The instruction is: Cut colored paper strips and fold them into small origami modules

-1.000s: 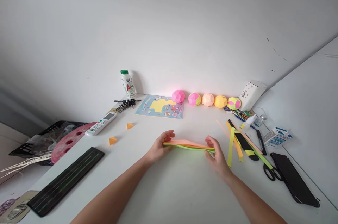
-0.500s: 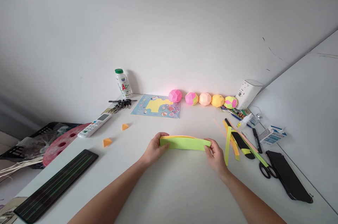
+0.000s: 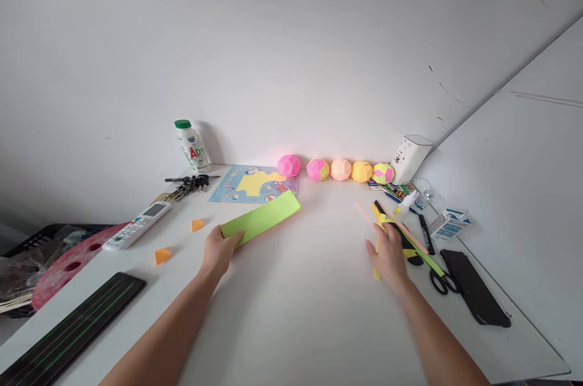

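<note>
My left hand (image 3: 221, 249) is closed on one end of a wide lime-green paper strip (image 3: 263, 218), thumb on top. The strip slants up to the right above the white table. My right hand (image 3: 388, 250) is over narrow cut paper strips and a black-and-yellow utility knife (image 3: 410, 249), thumb and forefinger apart. It partly covers these things, and whether its fingertips touch a strip is hard to see. Black-handled scissors (image 3: 443, 283) lie just to the right, partly under a green strip.
Several faceted paper balls (image 3: 340, 170) line the wall beside a blue puzzle sheet (image 3: 223, 189). Left are a bottle (image 3: 194, 149), keys (image 3: 189, 184), a remote (image 3: 136, 226), orange paper pieces (image 3: 163, 256) and a black panel (image 3: 75, 328). A phone (image 3: 476, 287) lies right.
My right hand has let go of the green strip and moved right, over the cut strips. My left hand has moved left with the strip, which is now tilted. The view has shifted.
</note>
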The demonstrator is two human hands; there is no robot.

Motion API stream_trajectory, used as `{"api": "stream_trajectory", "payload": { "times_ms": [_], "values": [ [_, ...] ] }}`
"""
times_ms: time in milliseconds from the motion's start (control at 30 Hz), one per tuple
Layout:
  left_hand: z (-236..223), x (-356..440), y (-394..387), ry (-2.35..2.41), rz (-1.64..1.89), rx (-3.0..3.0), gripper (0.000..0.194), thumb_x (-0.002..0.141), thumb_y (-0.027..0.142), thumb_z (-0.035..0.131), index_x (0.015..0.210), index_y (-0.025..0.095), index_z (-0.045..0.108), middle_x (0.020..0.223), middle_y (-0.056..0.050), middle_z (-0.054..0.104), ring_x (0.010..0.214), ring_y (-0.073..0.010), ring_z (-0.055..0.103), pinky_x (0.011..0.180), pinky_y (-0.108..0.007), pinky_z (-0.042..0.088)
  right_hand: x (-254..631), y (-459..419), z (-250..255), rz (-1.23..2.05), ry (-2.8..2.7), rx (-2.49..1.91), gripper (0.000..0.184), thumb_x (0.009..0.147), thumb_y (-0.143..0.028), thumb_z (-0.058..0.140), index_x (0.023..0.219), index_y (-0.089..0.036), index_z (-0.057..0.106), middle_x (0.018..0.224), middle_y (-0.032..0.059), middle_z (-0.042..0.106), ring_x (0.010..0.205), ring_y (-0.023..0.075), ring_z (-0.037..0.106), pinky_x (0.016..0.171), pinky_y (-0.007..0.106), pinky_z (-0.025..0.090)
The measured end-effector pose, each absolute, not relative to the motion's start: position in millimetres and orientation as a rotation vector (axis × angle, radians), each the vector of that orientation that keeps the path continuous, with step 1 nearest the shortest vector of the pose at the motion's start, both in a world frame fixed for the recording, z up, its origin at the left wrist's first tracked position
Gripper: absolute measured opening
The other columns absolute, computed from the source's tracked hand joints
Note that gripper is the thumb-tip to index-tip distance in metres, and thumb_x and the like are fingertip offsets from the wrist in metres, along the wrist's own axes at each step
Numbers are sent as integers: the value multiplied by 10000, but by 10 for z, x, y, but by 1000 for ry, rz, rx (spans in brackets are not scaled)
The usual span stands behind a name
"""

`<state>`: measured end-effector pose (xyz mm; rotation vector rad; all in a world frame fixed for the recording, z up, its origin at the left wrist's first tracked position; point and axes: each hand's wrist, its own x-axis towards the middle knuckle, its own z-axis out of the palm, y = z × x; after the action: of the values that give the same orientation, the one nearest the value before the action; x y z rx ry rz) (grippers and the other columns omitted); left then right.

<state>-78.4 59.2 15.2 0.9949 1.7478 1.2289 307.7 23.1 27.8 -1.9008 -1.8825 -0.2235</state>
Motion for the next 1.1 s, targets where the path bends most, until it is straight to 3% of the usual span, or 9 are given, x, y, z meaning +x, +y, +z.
{"api": "stream_trajectory", "payload": {
  "times_ms": [133,233,333,467,633,833,933,1033,1100],
  "values": [
    [97,-828,615,2249,1053,1274,843,673,334,605,1367,43,225,1347,-259,358,1270,-399,293,990,-538,292,3550,302,433,-199,-1652,-2495,339,820,-217,440,1097,-78,577,964,201,604,952,332,548,746,420,445],
    [22,-749,580,2417,780,1726,798,763,399,511,1399,42,188,1457,-241,175,1350,-386,104,1050,-528,191,3710,323,451,-124,-1653,-2563,368,791,-239,469,1116,-112,586,876,164,631,843,315,586,630,371,446],
    [-49,-699,556,2163,426,2191,568,855,392,359,1353,119,361,1462,-134,272,1364,-315,138,1082,-486,135,3734,326,430,-107,-1699,-2542,379,764,-248,498,1117,-145,592,880,131,636,839,295,586,621,340,437],
    [-95,-709,548,2085,249,2293,547,891,391,246,1340,114,393,1445,-103,326,1348,-302,206,1071,-485,167,3724,304,419,-206,-1690,-2464,387,780,-224,469,1130,-98,579,931,144,620,928,296,545,746,356,426],
    [-106,-705,545,2135,310,2298,533,881,384,281,1311,109,432,1425,-122,357,1332,-317,236,1066,-481,182,3597,254,382,-448,-1653,-2029,386,777,-230,470,1124,-88,562,995,160,585,1003,312,479,848,416,400],
    [-104,-684,543,2149,371,2262,513,857,372,346,1273,99,470,1400,-155,383,1330,-332,236,1067,-488,179,2972,215,129,-134,-1917,-1675,318,815,-299,466,1068,-146,584,944,125,598,939,275,520,810,405,447],
    [-96,-685,540,2142,382,2248,493,849,360,370,1263,114,480,1396,-152,390,1332,-324,239,1069,-483,178,2784,220,97,-150,-2121,-1632,323,834,-316,464,1082,-153,593,909,123,596,898,282,527,781,418,448],
    [-86,-683,536,2141,370,2245,495,852,361,364,1267,117,476,1399,-150,386,1329,-324,242,1069,-483,179,2916,282,177,-267,-2091,-1759,407,836,-446,467,1059,-136,606,1076,180,546,1069,335,462,865,458,395],
    [-83,-681,536,2141,350,2258,505,859,366,347,1274,106,469,1400,-154,384,1325,-331,245,1065,-486,181,3128,351,222,-370,-1882,-2034,567,799,-524,493,1172,-99,531,1216,227,463,1201,393,338,906,509,331]
  ]
}}
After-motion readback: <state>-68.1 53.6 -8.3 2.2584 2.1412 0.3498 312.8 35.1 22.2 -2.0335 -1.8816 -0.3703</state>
